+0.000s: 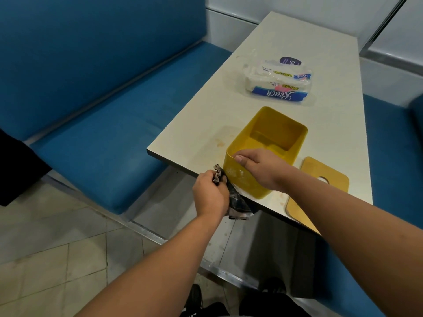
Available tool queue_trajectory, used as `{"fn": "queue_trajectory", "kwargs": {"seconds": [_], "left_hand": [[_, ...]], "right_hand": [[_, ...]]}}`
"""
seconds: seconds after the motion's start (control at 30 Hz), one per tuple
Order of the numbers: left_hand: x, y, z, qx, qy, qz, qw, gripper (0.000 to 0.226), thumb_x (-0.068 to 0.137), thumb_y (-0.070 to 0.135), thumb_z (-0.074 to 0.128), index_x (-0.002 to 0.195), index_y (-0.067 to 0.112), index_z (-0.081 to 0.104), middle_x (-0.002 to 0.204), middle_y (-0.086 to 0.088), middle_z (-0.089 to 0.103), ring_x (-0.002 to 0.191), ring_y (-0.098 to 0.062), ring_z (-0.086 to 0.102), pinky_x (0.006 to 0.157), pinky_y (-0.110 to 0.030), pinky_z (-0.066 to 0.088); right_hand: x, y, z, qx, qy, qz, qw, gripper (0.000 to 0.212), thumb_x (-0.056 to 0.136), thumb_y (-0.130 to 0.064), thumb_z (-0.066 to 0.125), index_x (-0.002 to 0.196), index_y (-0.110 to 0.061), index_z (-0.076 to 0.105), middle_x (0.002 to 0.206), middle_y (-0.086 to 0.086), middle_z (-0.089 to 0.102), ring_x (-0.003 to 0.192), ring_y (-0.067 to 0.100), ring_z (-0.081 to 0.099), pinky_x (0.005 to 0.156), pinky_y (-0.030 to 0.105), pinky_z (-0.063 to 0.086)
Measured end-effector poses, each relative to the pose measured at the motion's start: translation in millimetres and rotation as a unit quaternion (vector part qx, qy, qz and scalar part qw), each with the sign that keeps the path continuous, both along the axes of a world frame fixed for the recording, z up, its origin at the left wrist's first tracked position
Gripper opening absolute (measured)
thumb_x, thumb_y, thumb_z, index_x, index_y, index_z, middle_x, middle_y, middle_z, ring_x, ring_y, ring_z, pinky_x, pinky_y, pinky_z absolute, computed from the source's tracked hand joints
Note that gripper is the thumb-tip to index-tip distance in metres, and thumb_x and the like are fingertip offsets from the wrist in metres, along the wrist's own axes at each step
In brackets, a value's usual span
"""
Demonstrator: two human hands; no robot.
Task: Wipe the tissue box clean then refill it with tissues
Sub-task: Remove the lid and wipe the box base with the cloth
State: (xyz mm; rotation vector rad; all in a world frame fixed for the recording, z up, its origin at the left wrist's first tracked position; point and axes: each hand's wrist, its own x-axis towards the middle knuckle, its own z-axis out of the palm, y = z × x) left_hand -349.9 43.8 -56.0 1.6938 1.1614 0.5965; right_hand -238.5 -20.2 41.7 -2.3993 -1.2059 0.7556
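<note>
While right hand [258,168] grips open yellow plastic tissue box [267,145] rim, left hand [209,194] clutches dark crumpled cloth [231,195]: wipe near wall firmly, box steadied.

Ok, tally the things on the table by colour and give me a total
Yellow: 2, the tissue box and its lid
White and blue: 1, the tissue pack
Dark: 1, the cloth, pressed against the box
Total: 4

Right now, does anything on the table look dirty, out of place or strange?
Yes. The table has brownish stains left of the yellow tissue box, and the box's near wall shows whitish smears beside the cloth. The lid lies off the box, its near end over the table edge.
</note>
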Motion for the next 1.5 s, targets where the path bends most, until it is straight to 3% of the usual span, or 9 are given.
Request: {"fn": "queue_trajectory", "kwargs": {"seconds": [0.23,0.43,0.83,1.0,1.13,1.2,1.3,1.37,1.5], "left_hand": [[-5,-14,24,-0.081,-0.147,0.000,0.986,0.017,0.090,0.019,0.066,0.085,0.027,0.052,0.080,0.009,0.063,0.071,0.001,0.059,0.059,-0.011,0.044],[2,-15,6,-0.096,-0.094,0.027,0.990,0.025,0.092,0.019,0.062,0.077,0.027,0.044,0.080,0.005,0.058,0.076,-0.016,0.057,0.060,-0.024,0.040],[4,-11,2,-0.046,-0.101,0.032,0.993,0.021,0.088,0.020,0.065,0.075,0.026,0.051,0.082,-0.003,0.062,0.077,-0.019,0.058,0.065,-0.033,0.047],[0,-2,11,-0.064,-0.052,0.045,0.996,0.014,0.089,0.020,0.065,0.079,0.019,0.056,0.077,0.003,0.060,0.071,-0.012,0.055,0.055,-0.021,0.037],[6,-9,39,-0.117,-0.171,0.085,0.975,0.009,0.092,0.022,0.063,0.092,0.017,0.056,0.082,0.007,0.062,0.073,-0.002,0.059,0.062,-0.018,0.048],[10,-25,42,-0.119,-0.178,0.073,0.974,0.010,0.092,0.022,0.063,0.090,0.020,0.053,0.081,0.007,0.061,0.071,-0.002,0.058,0.061,-0.017,0.045],[11,-43,39,-0.106,-0.170,0.037,0.979,0.019,0.090,0.020,0.065,0.083,0.027,0.049,0.081,0.004,0.062,0.072,-0.008,0.058,0.062,-0.020,0.044],[12,-34,38,-0.108,-0.178,0.065,0.976,0.016,0.091,0.020,0.065,0.085,0.026,0.051,0.083,0.004,0.063,0.074,-0.008,0.059,0.067,-0.024,0.049],[15,-29,45,-0.132,-0.201,0.100,0.965,0.012,0.093,0.021,0.063,0.091,0.025,0.051,0.088,0.004,0.063,0.077,-0.006,0.061,0.072,-0.024,0.051]], "right_hand": [[0,0,1,0.003,-0.005,-0.001,1.000,0.040,0.102,-0.038,0.039,0.134,-0.020,0.054,0.138,0.002,0.054,0.127,0.021,0.047,0.094,0.023,0.031],[0,0,1,0.003,0.000,0.000,1.000,0.042,0.102,-0.039,0.039,0.137,-0.020,0.052,0.141,0.002,0.051,0.131,0.020,0.044,0.096,0.023,0.030],[7,1,-4,0.019,0.056,-0.012,0.998,0.042,0.100,-0.039,0.043,0.136,-0.018,0.053,0.141,0.003,0.051,0.130,0.020,0.045,0.099,0.026,0.032],[11,4,-3,0.025,0.141,-0.040,0.989,0.042,0.098,-0.037,0.049,0.134,-0.015,0.055,0.141,0.005,0.051,0.131,0.021,0.044,0.098,0.028,0.033],[12,5,-2,0.027,0.151,-0.050,0.987,0.032,0.096,-0.038,0.052,0.116,-0.019,0.068,0.118,0.004,0.067,0.113,0.024,0.058,0.096,0.035,0.044],[13,5,0,0.034,0.168,-0.052,0.984,0.028,0.097,-0.036,0.052,0.105,-0.017,0.072,0.103,0.005,0.071,0.100,0.023,0.063,0.086,0.035,0.050],[12,4,2,0.036,0.175,-0.054,0.983,0.027,0.097,-0.033,0.052,0.108,-0.015,0.070,0.106,0.003,0.068,0.104,0.020,0.058,0.085,0.031,0.042],[13,4,1,0.030,0.178,-0.056,0.982,0.029,0.096,-0.035,0.053,0.111,-0.016,0.070,0.107,0.002,0.067,0.104,0.019,0.059,0.088,0.032,0.043],[14,5,5,0.025,0.205,-0.058,0.977,0.026,0.097,-0.034,0.054,0.105,-0.016,0.071,0.093,0.000,0.070,0.087,0.016,0.065,0.072,0.028,0.049]]}}
